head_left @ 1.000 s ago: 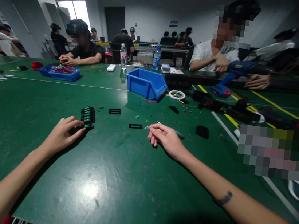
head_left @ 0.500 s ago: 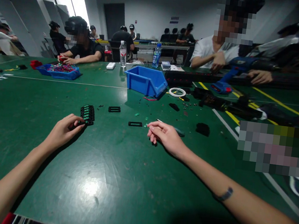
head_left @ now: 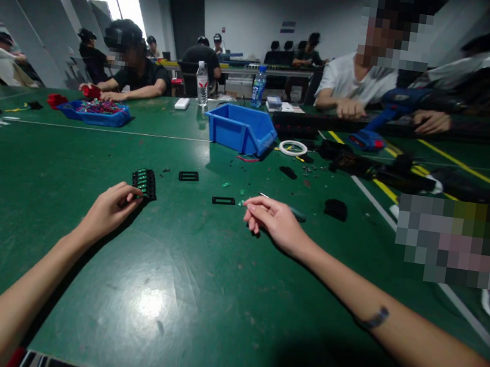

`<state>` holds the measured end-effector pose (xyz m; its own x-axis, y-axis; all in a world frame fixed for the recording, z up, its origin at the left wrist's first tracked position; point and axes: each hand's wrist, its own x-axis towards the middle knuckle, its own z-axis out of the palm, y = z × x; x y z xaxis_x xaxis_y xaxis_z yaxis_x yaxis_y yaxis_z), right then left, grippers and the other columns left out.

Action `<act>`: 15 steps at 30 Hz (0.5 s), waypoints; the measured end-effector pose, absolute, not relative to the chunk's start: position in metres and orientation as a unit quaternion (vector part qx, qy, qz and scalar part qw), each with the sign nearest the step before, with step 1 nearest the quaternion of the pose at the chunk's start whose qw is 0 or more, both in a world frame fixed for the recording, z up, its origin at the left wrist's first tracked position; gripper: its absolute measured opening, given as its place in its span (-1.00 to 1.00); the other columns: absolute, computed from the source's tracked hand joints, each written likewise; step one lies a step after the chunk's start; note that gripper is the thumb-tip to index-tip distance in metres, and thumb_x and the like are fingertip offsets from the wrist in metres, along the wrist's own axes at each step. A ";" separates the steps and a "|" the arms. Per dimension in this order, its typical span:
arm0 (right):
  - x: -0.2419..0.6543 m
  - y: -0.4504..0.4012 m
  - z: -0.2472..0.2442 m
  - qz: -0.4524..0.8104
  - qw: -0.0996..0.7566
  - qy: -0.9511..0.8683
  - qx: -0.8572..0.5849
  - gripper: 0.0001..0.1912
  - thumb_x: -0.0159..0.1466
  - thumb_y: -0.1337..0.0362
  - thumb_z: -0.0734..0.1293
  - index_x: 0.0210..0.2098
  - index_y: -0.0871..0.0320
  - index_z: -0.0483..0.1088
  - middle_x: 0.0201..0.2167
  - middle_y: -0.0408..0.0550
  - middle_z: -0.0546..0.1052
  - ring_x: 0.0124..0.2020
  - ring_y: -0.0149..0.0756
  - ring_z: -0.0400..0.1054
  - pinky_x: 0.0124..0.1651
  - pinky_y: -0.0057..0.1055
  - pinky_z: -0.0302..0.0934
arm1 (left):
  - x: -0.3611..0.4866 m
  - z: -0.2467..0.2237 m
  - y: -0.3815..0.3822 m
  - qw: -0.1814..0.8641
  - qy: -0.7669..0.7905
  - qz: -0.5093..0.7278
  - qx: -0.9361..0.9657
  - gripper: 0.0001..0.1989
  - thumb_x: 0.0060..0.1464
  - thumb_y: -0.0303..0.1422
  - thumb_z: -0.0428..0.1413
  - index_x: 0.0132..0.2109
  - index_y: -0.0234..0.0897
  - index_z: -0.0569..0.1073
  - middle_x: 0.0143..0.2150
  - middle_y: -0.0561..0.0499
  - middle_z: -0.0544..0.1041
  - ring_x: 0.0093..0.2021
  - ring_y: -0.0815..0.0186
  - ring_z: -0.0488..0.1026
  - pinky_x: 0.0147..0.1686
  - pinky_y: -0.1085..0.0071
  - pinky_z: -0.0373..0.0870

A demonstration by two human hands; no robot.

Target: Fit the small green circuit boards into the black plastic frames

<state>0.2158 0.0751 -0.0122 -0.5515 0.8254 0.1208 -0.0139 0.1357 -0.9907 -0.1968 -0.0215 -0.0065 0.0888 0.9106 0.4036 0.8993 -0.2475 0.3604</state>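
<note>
My left hand (head_left: pixel 110 208) has thumb and forefinger closed at the near corner of a black slotted block with green strips (head_left: pixel 144 182), which lies on the table. My right hand (head_left: pixel 278 224) hovers low over the table, fingers curled and thumb pressed to forefinger; what is between the tips is too small to make out. By these fingertips lie small clear green pieces (head_left: pixel 241 203). A screwdriver (head_left: pixel 298 215) lies partly hidden behind the right hand. Between the hands are two flat black frames, one nearer (head_left: pixel 223 200) and one farther (head_left: pixel 189 176).
Beyond stand a blue bin (head_left: pixel 238 131), a white ring of tape (head_left: pixel 293 148), scattered screws (head_left: pixel 312 171) and two bottles. A black piece (head_left: pixel 335 209) lies to the right. Two co-workers sit across the green table (head_left: pixel 161 269), with a blue power drill (head_left: pixel 384 120) near one.
My hands have hardly moved; the whole view has shifted slightly. Across the table, a co-worker's raised hand has come down, and another's red item has moved left.
</note>
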 end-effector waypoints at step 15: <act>0.216 0.074 -0.011 0.583 0.360 -0.660 -0.308 -0.71 0.37 0.10 0.35 -0.11 0.22 0.45 -0.38 -0.05 0.54 -0.50 -0.40 0.42 -0.48 -0.43 0.31 | -0.196 -0.006 -0.023 0.023 0.618 0.296 0.728 -0.80 0.28 -0.22 0.09 -0.11 -0.25 0.49 -0.33 0.03 0.37 -0.37 0.32 0.30 -0.35 0.43 0.22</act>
